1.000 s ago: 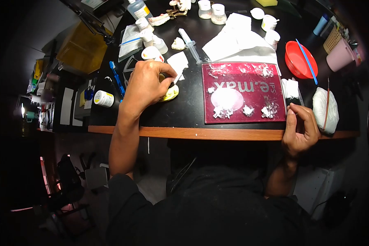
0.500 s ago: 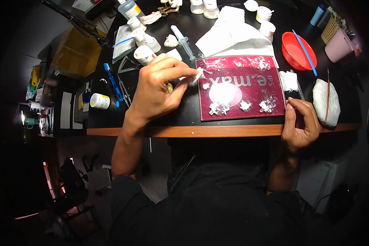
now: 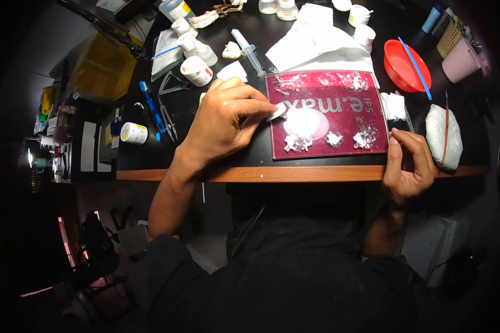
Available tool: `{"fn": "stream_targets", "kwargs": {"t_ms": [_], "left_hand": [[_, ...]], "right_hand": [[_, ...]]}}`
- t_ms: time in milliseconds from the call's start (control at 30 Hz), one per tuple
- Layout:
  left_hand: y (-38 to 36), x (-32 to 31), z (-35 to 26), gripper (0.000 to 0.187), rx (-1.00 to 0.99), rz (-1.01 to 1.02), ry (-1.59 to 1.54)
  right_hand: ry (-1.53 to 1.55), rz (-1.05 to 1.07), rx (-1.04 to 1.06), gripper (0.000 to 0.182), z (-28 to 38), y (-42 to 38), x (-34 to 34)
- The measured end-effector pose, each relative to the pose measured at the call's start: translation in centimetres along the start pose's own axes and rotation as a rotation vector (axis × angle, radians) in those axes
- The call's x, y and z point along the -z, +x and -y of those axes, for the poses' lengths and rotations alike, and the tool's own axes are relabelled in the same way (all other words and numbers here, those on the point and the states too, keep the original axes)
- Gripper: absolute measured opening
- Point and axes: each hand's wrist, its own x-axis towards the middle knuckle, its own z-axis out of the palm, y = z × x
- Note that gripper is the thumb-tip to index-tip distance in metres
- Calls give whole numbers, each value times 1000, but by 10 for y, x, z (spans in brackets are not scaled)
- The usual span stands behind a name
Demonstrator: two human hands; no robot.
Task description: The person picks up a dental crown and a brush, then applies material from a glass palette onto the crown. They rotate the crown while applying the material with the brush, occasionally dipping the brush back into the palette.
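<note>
My left hand (image 3: 228,119) pinches a small folded piece of white tissue (image 3: 278,112) between thumb and fingers. The tissue touches the left part of the dark red mixing slab (image 3: 328,151), which carries upside-down "IPS e.max" lettering. Several clumps of white powder, such as the one near the slab's front (image 3: 333,139), lie on it. My right hand (image 3: 410,166) is closed at the slab's right edge, thumb and index fingertips together there; the exact contact is partly hidden. A folded white pad (image 3: 394,107) and a thin metal tool (image 3: 409,121) lie just beyond that hand.
White paper towels (image 3: 308,41) and a syringe (image 3: 249,53) lie behind the slab. At right are a red bowl (image 3: 397,66) with a blue stick, and a white wrapped bundle (image 3: 443,136) with a thin brush. Jars (image 3: 196,72), a blue toothbrush (image 3: 151,111) and tweezers stand or lie left.
My left hand has moved right and slightly down, bringing the tissue from the slab's upper left edge onto its left part. My right hand stays at the slab's right edge.
</note>
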Motion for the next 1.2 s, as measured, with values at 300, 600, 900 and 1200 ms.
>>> {"fn": "stream_targets", "kwargs": {"t_ms": [300, 600, 900, 1200], "left_hand": [[-11, 29, 13, 17, 237, -210, -110], [-29, 37, 24, 14, 487, -110, -15], [-53, 19, -9, 18, 394, -345, 130], [-68, 14, -33, 23, 408, -327, 10]], "right_hand": [[-9, 16, -1, 17, 1, 0, 2], [19, 20, -12, 15, -2, -2, 2], [-12, 7, -7, 14, 1, 1, 2], [72, 123, -9, 13, 5, 7, 6]]}}
